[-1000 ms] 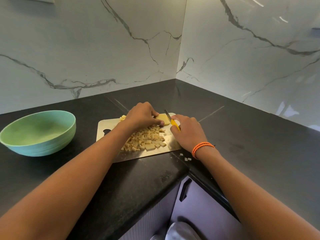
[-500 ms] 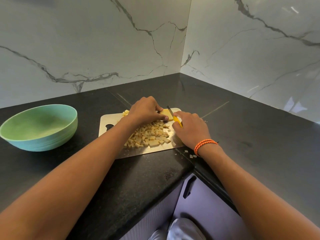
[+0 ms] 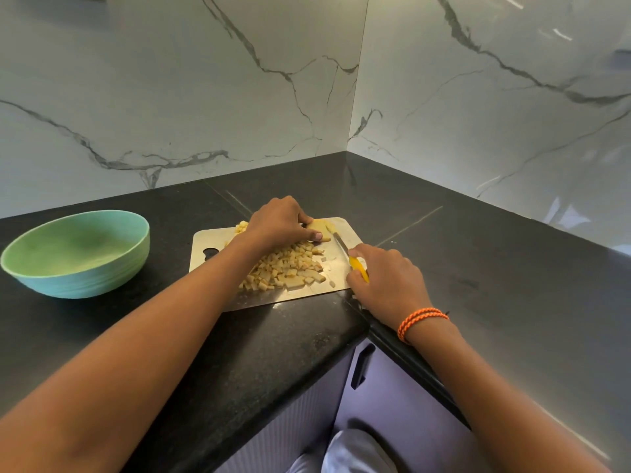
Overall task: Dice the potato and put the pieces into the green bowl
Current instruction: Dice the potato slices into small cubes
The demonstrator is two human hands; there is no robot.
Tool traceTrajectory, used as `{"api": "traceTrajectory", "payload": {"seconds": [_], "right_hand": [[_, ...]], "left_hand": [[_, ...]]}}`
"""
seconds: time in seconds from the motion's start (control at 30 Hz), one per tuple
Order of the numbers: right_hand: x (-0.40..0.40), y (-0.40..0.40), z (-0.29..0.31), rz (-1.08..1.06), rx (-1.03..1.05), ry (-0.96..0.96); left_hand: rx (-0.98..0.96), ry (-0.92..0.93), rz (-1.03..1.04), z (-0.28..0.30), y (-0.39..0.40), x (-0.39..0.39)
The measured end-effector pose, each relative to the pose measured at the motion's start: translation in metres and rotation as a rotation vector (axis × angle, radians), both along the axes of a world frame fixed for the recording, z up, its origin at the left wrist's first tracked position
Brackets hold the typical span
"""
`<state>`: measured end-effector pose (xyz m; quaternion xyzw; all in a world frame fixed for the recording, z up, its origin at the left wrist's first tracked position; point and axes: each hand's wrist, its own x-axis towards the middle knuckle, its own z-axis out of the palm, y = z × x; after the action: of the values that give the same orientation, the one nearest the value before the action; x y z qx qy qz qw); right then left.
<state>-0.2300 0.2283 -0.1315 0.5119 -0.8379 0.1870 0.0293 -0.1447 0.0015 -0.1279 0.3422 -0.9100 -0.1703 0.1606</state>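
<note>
The potato (image 3: pixel 321 229) is lying at the far end of the shiny metal cutting board (image 3: pixel 336 268), and only a small yellow chunk of it is showing. The left hand (image 3: pixel 278 221) is curling over the chunk and holding it down, with the thumb pressing against its near side. The right hand (image 3: pixel 386 281) is gripping the yellow handle of a knife (image 3: pixel 345 250), with its fingers wrapping around it. The knife's thin blade is pointing away from the person, and its tip is sitting just beside the potato chunk. A heap of small potato pieces (image 3: pixel 288 269) is lying in the middle of the board, near the left wrist, and a few more bits are peeking out behind the left hand. The green bowl (image 3: pixel 76 252) is sitting well apart to the left on the black counter (image 3: pixel 495 268), and nothing is showing inside it. An orange band (image 3: pixel 421 322) is wrapping around the right wrist. White marble walls (image 3: pixel 170 80) are meeting in a corner behind the counter.
</note>
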Motion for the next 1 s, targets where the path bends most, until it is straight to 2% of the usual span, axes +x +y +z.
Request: {"api": "traceTrajectory", "payload": {"seconds": [0.17, 0.33, 0.57, 1.0], "right_hand": [[-0.005, 0.004, 0.0, 0.002, -0.038, -0.04], [-0.005, -0.028, 0.002, -0.019, -0.154, -0.107], [-0.007, -0.068, -0.004, -0.017, -0.138, -0.097], [-0.008, -0.07, -0.001, 0.005, -0.069, -0.062]], "left_hand": [[-0.004, -0.001, 0.007, -0.002, -0.001, -0.001], [0.007, 0.01, 0.01, -0.005, -0.004, -0.004], [-0.002, 0.037, 0.017, -0.007, -0.007, -0.005], [-0.015, 0.039, 0.027, -0.007, -0.005, -0.006]]}}
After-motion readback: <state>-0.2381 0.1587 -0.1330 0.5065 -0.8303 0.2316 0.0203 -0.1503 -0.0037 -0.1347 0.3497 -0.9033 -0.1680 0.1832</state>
